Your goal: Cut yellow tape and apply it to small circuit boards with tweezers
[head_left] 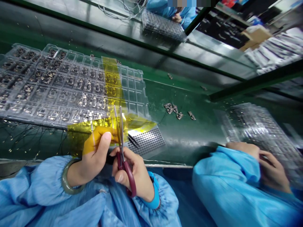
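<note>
A strip of yellow transparent film (112,82) runs over the clear plastic trays (134,91) and down to my left hand (94,156), which pinches it between thumb and fingers. More yellow film lies around that hand. My right hand (134,173) is closed on dark red-handled scissors (129,179), whose blades point up, slightly apart, at the film beside my left fingers. Small circuit parts fill many tray pockets. Just right of the scissors, black tweezers (134,141) rest on a sheet with a grid of small dark rectangles (151,140).
Loose small parts (174,108) lie on the green table (184,135). At the right, another person's hands (272,164) are by a stack of clear trays (255,119). Across a metal rail, a further person's hands (177,18) are beside more trays (161,26).
</note>
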`<state>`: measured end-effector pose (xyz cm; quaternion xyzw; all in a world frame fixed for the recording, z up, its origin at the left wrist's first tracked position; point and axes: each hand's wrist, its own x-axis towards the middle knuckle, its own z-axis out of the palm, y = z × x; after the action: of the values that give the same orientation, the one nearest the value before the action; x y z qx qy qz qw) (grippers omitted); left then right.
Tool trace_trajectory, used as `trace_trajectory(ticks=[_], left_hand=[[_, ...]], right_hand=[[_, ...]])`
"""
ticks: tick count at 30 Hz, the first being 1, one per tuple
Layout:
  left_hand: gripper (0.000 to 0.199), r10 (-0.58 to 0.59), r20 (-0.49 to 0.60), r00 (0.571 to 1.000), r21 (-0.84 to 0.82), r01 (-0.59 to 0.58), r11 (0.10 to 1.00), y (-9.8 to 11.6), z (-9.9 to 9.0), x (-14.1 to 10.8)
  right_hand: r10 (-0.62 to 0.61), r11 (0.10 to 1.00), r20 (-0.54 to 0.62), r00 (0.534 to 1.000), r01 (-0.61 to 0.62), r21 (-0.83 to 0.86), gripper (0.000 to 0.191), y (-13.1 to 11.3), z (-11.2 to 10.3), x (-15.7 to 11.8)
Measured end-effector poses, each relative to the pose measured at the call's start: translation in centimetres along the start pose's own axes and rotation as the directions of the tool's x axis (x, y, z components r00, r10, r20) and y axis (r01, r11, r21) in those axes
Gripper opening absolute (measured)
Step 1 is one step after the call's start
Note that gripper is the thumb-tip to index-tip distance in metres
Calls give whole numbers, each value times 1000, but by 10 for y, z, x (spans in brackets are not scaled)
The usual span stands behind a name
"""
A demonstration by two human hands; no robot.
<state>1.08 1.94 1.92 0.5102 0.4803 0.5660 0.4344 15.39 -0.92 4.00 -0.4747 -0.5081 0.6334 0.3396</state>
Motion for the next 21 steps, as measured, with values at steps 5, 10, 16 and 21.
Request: trace_trajectory(ticks=[5, 10, 16, 21], left_hand=[[27, -13, 14, 1000, 0, 13, 1000, 1, 0, 0], [24, 36, 56, 998, 26, -38, 999, 3, -1, -4], [24, 40, 65, 997, 61, -44, 997, 1, -2, -5], [24, 54, 91, 994, 88, -62, 994, 2, -2, -6]], right_hand=[[22, 1000, -14, 1000, -22, 5, 71, -1, 0, 1], [-9, 1000, -9, 1000, 10, 27, 77, -1, 0, 1], [19, 998, -9, 1000, -18, 58, 73, -1, 2, 1], [19, 996, -16, 1000, -17, 86, 72, -1, 3, 2]])
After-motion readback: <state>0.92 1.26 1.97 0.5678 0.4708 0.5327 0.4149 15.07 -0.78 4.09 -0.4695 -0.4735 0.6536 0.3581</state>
